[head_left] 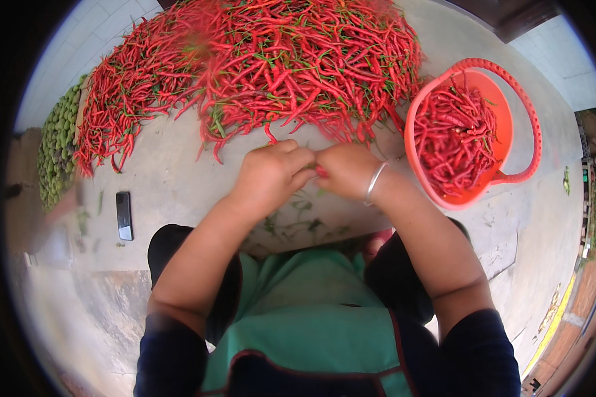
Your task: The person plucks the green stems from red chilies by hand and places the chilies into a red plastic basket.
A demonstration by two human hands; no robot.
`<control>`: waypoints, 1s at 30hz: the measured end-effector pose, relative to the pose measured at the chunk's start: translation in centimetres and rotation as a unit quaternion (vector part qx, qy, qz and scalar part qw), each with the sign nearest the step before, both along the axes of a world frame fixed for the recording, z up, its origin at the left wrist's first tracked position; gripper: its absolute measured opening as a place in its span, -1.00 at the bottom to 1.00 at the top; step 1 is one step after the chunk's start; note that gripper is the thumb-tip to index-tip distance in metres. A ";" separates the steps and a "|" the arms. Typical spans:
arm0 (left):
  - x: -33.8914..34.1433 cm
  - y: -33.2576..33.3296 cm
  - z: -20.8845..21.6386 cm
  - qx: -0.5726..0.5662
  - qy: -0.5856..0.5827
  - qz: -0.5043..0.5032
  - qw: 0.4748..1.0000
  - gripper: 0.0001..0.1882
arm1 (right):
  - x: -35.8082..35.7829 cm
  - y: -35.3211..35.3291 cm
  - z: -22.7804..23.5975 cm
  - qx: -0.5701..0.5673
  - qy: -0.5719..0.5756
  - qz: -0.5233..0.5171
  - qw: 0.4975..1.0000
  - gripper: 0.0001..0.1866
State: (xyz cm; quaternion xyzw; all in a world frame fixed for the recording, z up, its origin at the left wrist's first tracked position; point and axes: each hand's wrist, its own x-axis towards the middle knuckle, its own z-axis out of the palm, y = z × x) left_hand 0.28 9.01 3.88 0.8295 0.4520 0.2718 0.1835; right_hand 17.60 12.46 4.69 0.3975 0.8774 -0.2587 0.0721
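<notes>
Over the floor in front of me, my left hand (273, 173) is closed, and the curved end of a red chili pepper (270, 134) sticks out beyond its knuckles. My right hand (351, 172), with a silver bangle at the wrist, meets it fingertip to fingertip. A bit of red chili with some green (321, 172) shows between the two hands at the right fingertips. Whether both red parts belong to one pepper cannot be seen, as the fingers cover the middle. Just beyond my hands spreads a large heap of red chili peppers (298, 59), many with green stems.
To the right stands a red-orange basket (409, 142) with its handle raised, partly filled with red chilies. Green stem scraps (301, 205) lie on the floor (179, 155) below my hands. A black phone (124, 216) lies at left, and a pile of green round produce (59, 135) farther left.
</notes>
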 end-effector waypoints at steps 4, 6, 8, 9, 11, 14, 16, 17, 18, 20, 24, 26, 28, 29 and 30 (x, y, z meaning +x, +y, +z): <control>0.5 -0.4 -0.3 0.066 -0.015 0.045 0.997 -0.80 | -0.3 -0.7 -0.8 -0.024 0.122 -0.102 0.987 -0.71; 0.7 -0.3 0.0 0.088 -0.032 0.091 0.991 -0.82 | -0.7 -1.0 -0.8 -0.101 0.209 -0.186 0.955 -0.70; 0.7 0.2 0.6 0.086 -0.037 0.149 0.984 -0.85 | -1.0 -1.3 -0.7 -0.220 0.293 -0.260 0.893 -0.68; 0.4 0.6 0.9 0.053 -0.059 0.170 0.982 -0.86 | -0.7 -1.3 -1.1 -0.176 0.282 -0.256 0.908 -0.68; -0.9 1.3 1.6 -0.014 -0.102 0.209 0.972 -0.87 | 0.5 -1.0 -1.9 -0.088 0.257 -0.248 0.930 -0.69; -1.9 0.7 0.0 -0.060 -0.056 0.168 0.982 -0.86 | 1.2 -0.8 -1.6 -0.078 0.254 -0.231 0.936 -0.70; -2.2 0.5 -0.6 -0.087 -0.041 0.143 0.985 -0.87 | 1.7 -0.7 -1.3 -0.069 0.270 -0.230 0.932 -0.69; -2.4 0.5 -0.7 -0.105 -0.045 0.129 0.985 -0.87 | 1.9 -0.7 -1.2 -0.064 0.278 -0.230 0.930 -0.68; -2.2 0.7 -0.7 -0.121 -0.053 0.112 0.985 -0.87 | 2.3 -0.5 -1.1 -0.080 0.287 -0.228 0.927 -0.68; -2.0 0.7 -0.2 -0.172 -0.055 0.121 0.976 -0.87 | 3.3 -0.3 -0.9 -0.107 0.305 -0.227 0.919 -0.68; -0.1 0.8 -0.1 -0.247 -0.095 0.043 0.964 -0.85 | 5.0 -0.7 0.1 -0.033 0.221 -0.235 0.946 -0.68; 1.4 0.9 -0.8 -0.246 -0.091 -0.010 0.965 -0.85 | 6.1 -1.7 0.3 0.024 0.182 -0.237 0.954 -0.70; 2.6 1.2 -1.3 -0.306 -0.103 -0.026 0.946 -0.87 | 7.0 -2.6 1.7 0.073 0.127 -0.243 0.959 -0.73; 3.0 1.1 -1.5 -0.328 -0.117 -0.050 0.936 -0.88 | 7.3 -3.4 2.4 0.086 0.098 -0.251 0.959 -0.74; 3.9 1.3 -1.7 -0.348 -0.131 -0.078 0.925 -0.88 | 7.8 -3.9 2.4 0.110 0.101 -0.267 0.952 -0.74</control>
